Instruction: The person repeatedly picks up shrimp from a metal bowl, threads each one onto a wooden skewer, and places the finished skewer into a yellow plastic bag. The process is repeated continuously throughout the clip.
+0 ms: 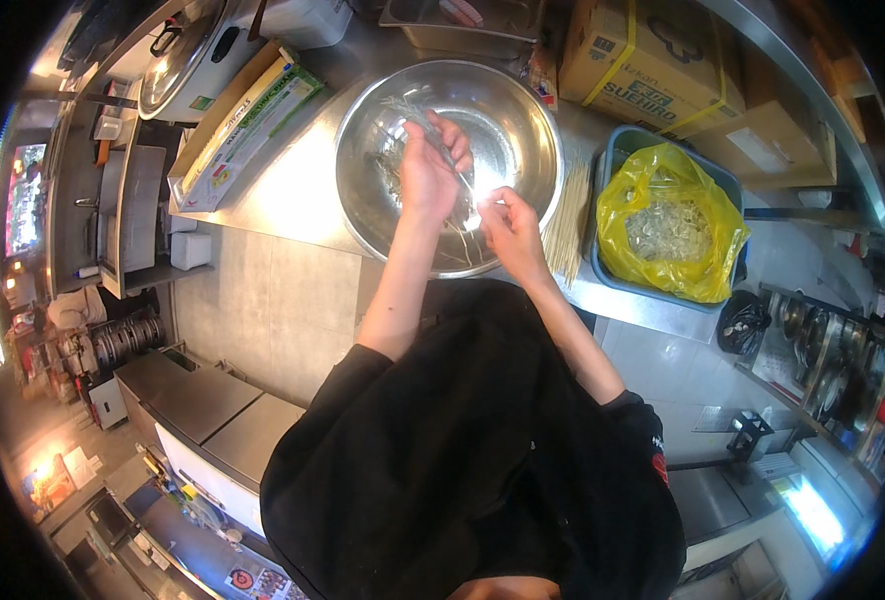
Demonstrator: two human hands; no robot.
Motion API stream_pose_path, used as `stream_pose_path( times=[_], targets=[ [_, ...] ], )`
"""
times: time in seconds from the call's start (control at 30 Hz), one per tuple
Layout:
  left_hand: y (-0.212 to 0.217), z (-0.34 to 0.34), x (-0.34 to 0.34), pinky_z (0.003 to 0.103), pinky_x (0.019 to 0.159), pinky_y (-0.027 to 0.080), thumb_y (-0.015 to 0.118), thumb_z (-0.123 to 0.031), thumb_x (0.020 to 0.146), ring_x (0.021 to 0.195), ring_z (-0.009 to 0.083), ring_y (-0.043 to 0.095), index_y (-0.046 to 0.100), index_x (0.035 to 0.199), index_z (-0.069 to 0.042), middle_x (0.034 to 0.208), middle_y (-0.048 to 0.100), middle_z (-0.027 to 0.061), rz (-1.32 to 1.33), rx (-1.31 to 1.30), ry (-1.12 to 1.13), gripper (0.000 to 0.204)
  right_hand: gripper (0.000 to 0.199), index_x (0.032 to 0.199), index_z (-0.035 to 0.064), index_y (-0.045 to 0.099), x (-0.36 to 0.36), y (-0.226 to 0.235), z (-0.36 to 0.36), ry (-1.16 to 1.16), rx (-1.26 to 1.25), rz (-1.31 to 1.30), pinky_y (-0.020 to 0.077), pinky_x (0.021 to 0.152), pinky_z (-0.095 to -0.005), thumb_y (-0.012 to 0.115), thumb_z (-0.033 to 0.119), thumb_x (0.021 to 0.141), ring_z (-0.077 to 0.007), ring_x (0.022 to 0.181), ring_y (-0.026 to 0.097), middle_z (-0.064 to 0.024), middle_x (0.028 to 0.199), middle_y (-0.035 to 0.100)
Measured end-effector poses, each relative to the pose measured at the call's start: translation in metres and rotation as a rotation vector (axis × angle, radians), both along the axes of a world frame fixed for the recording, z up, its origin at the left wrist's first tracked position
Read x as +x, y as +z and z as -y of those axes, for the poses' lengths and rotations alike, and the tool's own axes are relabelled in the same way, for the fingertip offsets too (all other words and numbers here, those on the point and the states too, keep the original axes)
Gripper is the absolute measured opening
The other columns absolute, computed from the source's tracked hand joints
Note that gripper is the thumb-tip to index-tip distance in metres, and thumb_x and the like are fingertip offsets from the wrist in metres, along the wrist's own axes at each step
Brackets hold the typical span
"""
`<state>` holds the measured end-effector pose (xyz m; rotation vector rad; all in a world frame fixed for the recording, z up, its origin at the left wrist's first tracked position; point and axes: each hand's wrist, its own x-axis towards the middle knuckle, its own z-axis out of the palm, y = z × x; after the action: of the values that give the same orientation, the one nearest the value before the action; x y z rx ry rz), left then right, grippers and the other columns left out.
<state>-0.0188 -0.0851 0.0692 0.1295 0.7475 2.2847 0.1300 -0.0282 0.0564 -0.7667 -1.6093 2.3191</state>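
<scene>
Over a wide steel bowl (351, 205), my left hand (431, 168) is curled around a slim greyish piece (439, 143) whose kind I cannot make out. My right hand (512, 232) is just to its right, over the bowl's near right side, with fingertips pinched on a thin stick (467, 183). The stick slants up toward the piece in my left palm; whether it goes into it is hidden. More greyish pieces (387, 172) lie at the bowl's left side. Right of the bowl lies a bundle of thin wooden skewers (569, 225).
A blue-grey bin (599, 225) lined with a yellow bag (618, 185) of translucent greyish pieces stands right of the skewers. Cardboard boxes (653, 65) fill the back right. A long carton (248, 130) is at left, a steel pan (463, 35) behind the bowl.
</scene>
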Motion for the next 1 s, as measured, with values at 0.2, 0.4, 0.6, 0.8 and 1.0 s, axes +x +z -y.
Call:
stream_pose_path(
  times=[0.2,0.4,0.6,0.8,1.0],
  targets=[
    [0.001,0.007,-0.027,0.031,0.064,0.037,0.037,-0.052,0.103,0.077,0.0162,0.044,0.048,0.105,-0.018,0.084,0.044,0.0005,-0.012,0.006,0.046,0.036,0.009,0.09,0.0038,0.057,0.025,-0.005,0.007,-0.044,0.402,0.009,0.0282,0.05,-0.0214,0.058,0.009,0.097,-0.0001,0.056,0.037,0.0071,0.062,0.048],
    [-0.005,0.01,-0.027,0.026,0.056,0.034,0.038,-0.051,0.103,0.07,0.0137,0.04,0.048,0.105,-0.019,0.083,0.042,-0.0011,-0.076,-0.001,-0.024,0.033,0.014,0.088,0.0022,0.057,0.026,0.008,0.01,-0.016,0.471,0.058,0.0278,0.051,-0.022,0.056,0.012,0.099,-0.0004,0.058,0.035,0.0064,0.062,0.046],
    [-0.004,0.014,-0.024,0.022,0.053,0.031,0.043,-0.053,0.1,0.069,0.0117,0.039,0.05,0.108,-0.02,0.083,0.042,-0.002,-0.009,0.097,-0.095,0.034,0.015,0.093,0.0024,0.059,0.018,-0.008,0.009,0.039,0.367,0.034,0.0302,0.048,-0.0273,0.055,0.016,0.099,-0.0063,0.051,0.039,-0.0002,0.058,0.048],
    [-0.006,0.011,-0.016,0.024,0.056,0.031,0.041,-0.056,0.1,0.07,0.0121,0.038,0.051,0.109,-0.02,0.083,0.042,-0.0011,0.033,0.107,-0.099,0.038,0.014,0.094,0.0078,0.061,0.012,0.006,-0.007,0.109,-0.143,0.045,0.0239,0.044,-0.0213,0.055,0.019,0.1,-0.0025,0.05,0.037,0.0063,0.061,0.047],
    [-0.014,0.015,-0.02,0.024,0.057,0.031,0.041,-0.056,0.1,0.07,0.0117,0.038,0.051,0.108,-0.02,0.083,0.042,-0.0012,0.049,0.082,-0.096,0.039,0.014,0.094,0.0012,0.058,0.011,0.001,-0.002,0.028,-0.049,0.001,0.0306,0.04,-0.0229,0.057,0.015,0.098,-0.0069,0.044,0.043,-0.0004,0.06,0.05]
  ],
)
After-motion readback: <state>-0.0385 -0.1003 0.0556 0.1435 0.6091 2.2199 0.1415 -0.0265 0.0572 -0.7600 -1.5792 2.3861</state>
